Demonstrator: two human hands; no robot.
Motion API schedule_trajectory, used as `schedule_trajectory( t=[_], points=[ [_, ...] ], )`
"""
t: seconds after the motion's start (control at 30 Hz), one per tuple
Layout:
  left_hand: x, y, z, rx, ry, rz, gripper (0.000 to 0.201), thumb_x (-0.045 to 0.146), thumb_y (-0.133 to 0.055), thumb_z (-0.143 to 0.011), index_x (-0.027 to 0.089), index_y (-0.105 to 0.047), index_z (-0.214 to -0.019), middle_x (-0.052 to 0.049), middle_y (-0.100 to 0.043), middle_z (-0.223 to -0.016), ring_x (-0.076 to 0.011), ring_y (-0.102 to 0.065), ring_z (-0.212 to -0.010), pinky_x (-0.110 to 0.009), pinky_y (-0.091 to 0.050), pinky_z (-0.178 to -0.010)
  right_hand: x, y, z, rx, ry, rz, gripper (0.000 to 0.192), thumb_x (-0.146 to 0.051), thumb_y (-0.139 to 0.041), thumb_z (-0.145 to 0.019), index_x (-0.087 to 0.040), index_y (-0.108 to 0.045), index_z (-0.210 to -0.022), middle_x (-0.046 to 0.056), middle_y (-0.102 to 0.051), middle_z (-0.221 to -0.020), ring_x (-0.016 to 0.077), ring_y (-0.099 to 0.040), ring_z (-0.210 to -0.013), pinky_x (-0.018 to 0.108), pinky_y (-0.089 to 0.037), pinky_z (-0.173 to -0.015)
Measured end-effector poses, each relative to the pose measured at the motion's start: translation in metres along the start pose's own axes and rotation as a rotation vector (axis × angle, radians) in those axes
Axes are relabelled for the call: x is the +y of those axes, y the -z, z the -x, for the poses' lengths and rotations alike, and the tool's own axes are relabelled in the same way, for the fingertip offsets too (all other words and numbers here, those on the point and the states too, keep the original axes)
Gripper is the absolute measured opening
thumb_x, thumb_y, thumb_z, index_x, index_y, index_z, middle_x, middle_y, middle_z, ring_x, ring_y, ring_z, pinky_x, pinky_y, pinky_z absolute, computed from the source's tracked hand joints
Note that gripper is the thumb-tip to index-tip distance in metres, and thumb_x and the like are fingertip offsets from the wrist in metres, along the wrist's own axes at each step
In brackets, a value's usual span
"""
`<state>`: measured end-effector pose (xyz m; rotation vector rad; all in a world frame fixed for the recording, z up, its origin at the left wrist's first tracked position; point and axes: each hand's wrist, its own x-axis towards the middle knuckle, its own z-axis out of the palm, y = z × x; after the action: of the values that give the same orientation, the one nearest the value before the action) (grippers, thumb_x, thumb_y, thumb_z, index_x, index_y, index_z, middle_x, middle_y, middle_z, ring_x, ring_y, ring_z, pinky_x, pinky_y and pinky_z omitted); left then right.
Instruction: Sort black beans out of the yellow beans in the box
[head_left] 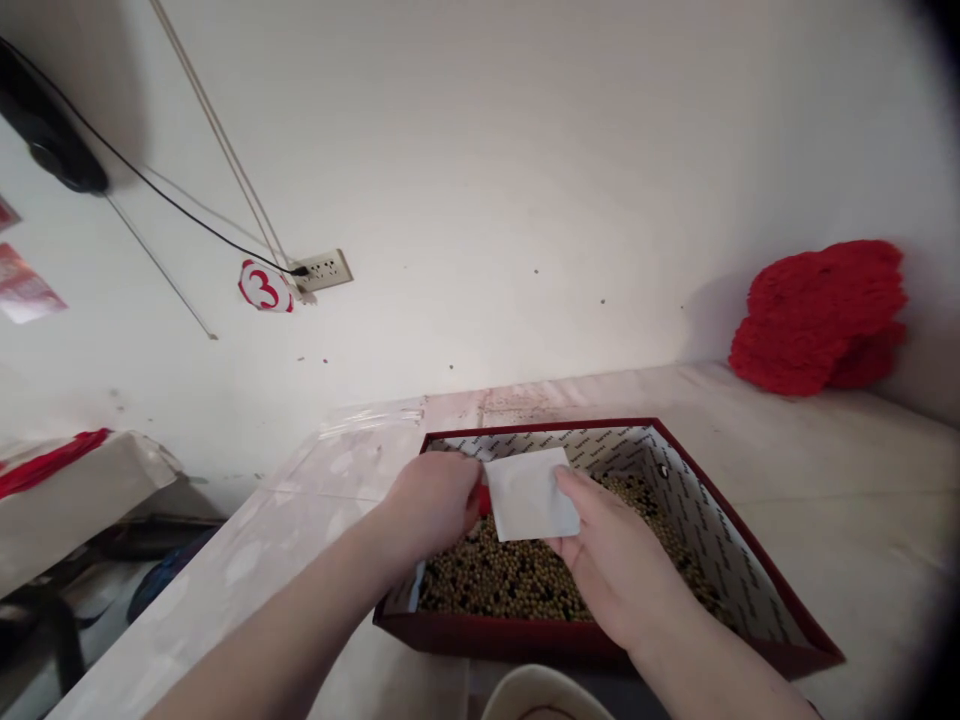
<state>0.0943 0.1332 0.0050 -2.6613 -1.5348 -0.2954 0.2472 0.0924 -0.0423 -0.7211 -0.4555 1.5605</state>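
Note:
A dark red box (757,575) with a patterned white lining stands on the table and holds a layer of small greenish-brown beans (510,580). Both hands hover over it. My right hand (615,560) pinches the right edge of a small white pouch (531,494). My left hand (433,500) grips the pouch's left edge, where a bit of red shows between the fingers.
A pale plastic-covered table (330,480) runs to the wall. A red fuzzy bundle (821,315) leans in the back right corner. A wall socket (324,269) with a black cable and a red-and-white tag (265,286) hang at left. A white rim (544,695) shows at the bottom edge.

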Motion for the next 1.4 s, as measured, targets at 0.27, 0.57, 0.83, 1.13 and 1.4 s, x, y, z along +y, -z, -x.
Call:
schedule_trajectory(
  t=[0.27, 0.57, 0.83, 1.13, 1.4],
  points=[
    [0.049, 0.002, 0.035, 0.287, 0.017, 0.059, 0.01, 0.014, -0.053, -0.076, 0.02, -0.052, -0.068, -0.001, -0.059, -0.072, -0.0195, -0.054, -0.071, -0.034, -0.042, -0.065, 0.001, -0.004, 0.006, -0.104, -0.086, 0.023, 0.01, -0.027, -0.062, -0.079, -0.02, -0.065, -0.086, 0.0, -0.067, -0.078, 0.014, -0.058, -0.074, 0.024, -0.045, -0.06],
    [0.039, -0.019, 0.034, 0.361, 0.067, 0.075, 0.015, 0.015, -0.051, -0.084, 0.02, -0.056, -0.07, -0.002, -0.059, -0.075, -0.02, -0.054, -0.075, -0.034, -0.042, -0.067, 0.004, -0.001, 0.006, -0.189, -0.099, 0.062, 0.008, -0.028, -0.063, -0.079, -0.021, -0.066, -0.076, 0.0, -0.066, -0.076, 0.0131, -0.057, -0.071, 0.024, -0.043, -0.058],
    [0.038, -0.019, 0.038, 0.353, 0.05, 0.041, 0.017, 0.016, -0.049, -0.084, 0.02, -0.054, -0.068, -0.002, -0.058, -0.073, -0.0193, -0.053, -0.073, -0.033, -0.04, -0.066, 0.008, 0.0, 0.006, -0.131, -0.138, 0.134, 0.017, -0.031, -0.067, -0.075, -0.021, -0.065, -0.089, 0.001, -0.067, -0.079, 0.0163, -0.057, -0.075, 0.029, -0.043, -0.062],
    [0.034, -0.023, 0.039, 0.401, 0.098, 0.049, 0.015, 0.014, -0.05, -0.082, 0.019, -0.051, -0.068, -0.001, -0.055, -0.07, -0.0189, -0.051, -0.071, -0.033, -0.038, -0.064, 0.011, 0.003, 0.006, -0.048, -0.128, 0.217, 0.032, -0.036, -0.071, -0.069, -0.021, -0.063, -0.097, 0.003, -0.068, -0.083, 0.019, -0.059, -0.079, 0.03, -0.043, -0.063],
    [0.047, -0.013, 0.053, 0.318, -0.071, 0.156, 0.011, 0.01, -0.053, -0.07, 0.019, -0.053, -0.064, -0.002, -0.058, -0.067, -0.0176, -0.053, -0.068, -0.031, -0.039, -0.061, 0.009, -0.001, 0.004, -0.004, -0.049, 0.125, 0.02, -0.031, -0.072, -0.069, -0.02, -0.065, -0.085, 0.001, -0.069, -0.083, 0.0177, -0.06, -0.078, 0.028, -0.047, -0.061]
  ],
)
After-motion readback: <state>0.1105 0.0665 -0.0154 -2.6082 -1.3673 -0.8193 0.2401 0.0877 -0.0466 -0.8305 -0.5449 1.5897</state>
